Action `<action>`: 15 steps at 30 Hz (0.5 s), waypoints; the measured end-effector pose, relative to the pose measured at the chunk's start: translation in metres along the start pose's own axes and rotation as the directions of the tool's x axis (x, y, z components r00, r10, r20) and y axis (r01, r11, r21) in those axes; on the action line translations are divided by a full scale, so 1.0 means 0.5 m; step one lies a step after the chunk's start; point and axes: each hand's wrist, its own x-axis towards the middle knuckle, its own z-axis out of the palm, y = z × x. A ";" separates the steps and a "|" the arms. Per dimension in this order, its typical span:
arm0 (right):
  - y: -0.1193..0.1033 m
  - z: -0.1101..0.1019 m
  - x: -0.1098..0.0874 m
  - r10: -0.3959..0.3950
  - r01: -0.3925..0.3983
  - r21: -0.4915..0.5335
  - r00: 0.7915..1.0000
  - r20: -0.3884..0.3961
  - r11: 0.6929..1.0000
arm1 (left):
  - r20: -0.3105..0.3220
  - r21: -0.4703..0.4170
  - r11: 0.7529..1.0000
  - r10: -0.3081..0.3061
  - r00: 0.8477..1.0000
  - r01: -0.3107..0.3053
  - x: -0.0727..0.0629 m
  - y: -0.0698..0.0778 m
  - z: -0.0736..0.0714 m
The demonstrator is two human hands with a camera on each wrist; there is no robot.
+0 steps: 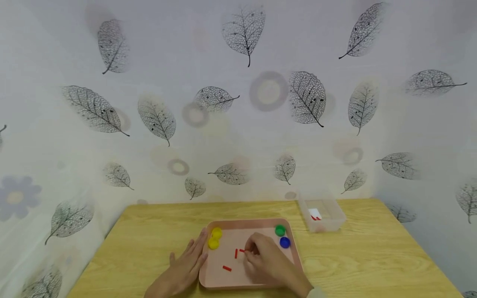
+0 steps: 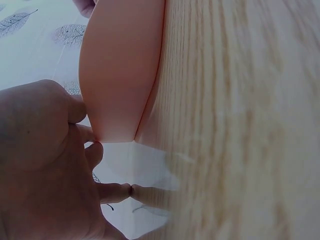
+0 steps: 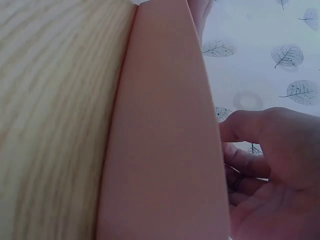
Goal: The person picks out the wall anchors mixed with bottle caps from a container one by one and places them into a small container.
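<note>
A shallow pink tray (image 1: 247, 225) lies on the wooden table. Over its middle, my right hand (image 1: 266, 258) pinches a short red stick (image 1: 242, 250) between thumb and forefinger; the other fingers curl in. Just left of it lies a second red stick (image 1: 236, 253), and a third red stick (image 1: 227, 268) is nearer the tray's front. My left hand (image 1: 182, 265) rests by the tray's left side, fingers spread and touching the wall. In the right wrist view the tray's side (image 3: 165, 120) hides my right fingertips.
Two yellow round caps (image 1: 215, 238) sit in the tray's back left corner. A green cap (image 1: 280, 230) and a blue cap (image 1: 285, 242) are at its right side. Behind, to the right, stands a clear plastic box (image 1: 337, 219) holding red pieces and something white. A leaf-patterned wall covering (image 1: 238, 136) borders the table.
</note>
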 end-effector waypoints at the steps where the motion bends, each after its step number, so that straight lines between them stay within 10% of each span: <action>1: 0.000 -0.004 0.001 -0.008 0.008 -0.005 1.000 -0.010 1.000 | -0.001 -0.003 1.000 0.002 1.000 -0.002 0.001 0.000 0.000; 15: 0.001 -0.042 -0.003 -0.154 0.143 -0.076 0.975 -0.158 0.987 | 0.002 -0.004 1.000 0.004 1.000 -0.004 0.000 0.005 -0.004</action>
